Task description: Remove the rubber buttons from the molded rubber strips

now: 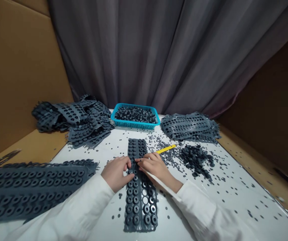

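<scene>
A long dark rubber strip [140,201] studded with ring-shaped parts lies lengthwise on the white table [234,197] in front of me. My left hand [116,172] rests on the strip's left edge with its fingers curled and pressed onto it. My right hand [155,167] presses on the strip's right side, fingers bent, and holds a yellow tool [166,149] that sticks out to the right. Both sleeves are white.
A blue basket [133,124] of loose black rings stands at the back. Piles of rubber strips lie at the back left [78,120], back right [189,127] and near left [30,187]. A heap of loose rings [196,160] and scattered bits lie to the right.
</scene>
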Demonstrator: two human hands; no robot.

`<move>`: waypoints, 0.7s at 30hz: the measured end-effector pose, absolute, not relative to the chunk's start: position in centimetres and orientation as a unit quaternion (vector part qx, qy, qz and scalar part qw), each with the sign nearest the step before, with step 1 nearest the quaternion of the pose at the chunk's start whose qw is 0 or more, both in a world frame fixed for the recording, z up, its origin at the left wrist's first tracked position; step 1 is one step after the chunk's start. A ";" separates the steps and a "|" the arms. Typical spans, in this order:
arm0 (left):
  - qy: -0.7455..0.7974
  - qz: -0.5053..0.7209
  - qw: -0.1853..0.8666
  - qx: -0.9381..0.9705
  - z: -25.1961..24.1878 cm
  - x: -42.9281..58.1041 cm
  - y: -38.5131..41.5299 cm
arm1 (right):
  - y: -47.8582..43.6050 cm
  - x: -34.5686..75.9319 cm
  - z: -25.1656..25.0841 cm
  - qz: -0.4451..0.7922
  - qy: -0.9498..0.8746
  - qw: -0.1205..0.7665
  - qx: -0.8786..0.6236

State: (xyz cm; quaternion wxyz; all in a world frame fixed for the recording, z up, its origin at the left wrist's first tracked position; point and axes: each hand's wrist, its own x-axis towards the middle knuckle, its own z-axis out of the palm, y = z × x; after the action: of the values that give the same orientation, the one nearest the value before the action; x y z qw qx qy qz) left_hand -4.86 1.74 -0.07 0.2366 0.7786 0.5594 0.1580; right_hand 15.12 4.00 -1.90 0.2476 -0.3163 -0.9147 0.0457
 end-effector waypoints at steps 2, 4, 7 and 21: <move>0.562 0.155 0.237 0.777 0.0 -4.8 1.7 | 4.4 15.2 -1.6 0.046 -0.901 0.267 -0.340; 0.564 0.150 0.238 0.777 0.1 -4.8 1.7 | 4.5 15.2 -1.4 0.089 -0.879 0.295 -0.364; 0.563 0.149 0.240 0.777 0.1 -4.8 1.7 | 4.2 15.3 -1.2 0.172 -0.864 0.310 -0.358; 0.565 0.154 0.240 0.774 0.0 -4.8 1.8 | 5.0 15.1 -1.7 0.092 -0.902 0.257 -0.336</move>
State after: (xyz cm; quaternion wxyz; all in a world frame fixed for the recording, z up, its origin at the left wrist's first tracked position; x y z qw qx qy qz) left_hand -4.82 1.82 -0.05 0.2396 0.7742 0.5654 0.1535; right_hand 15.07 5.02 -1.73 0.2569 -0.3359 -0.9016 0.0916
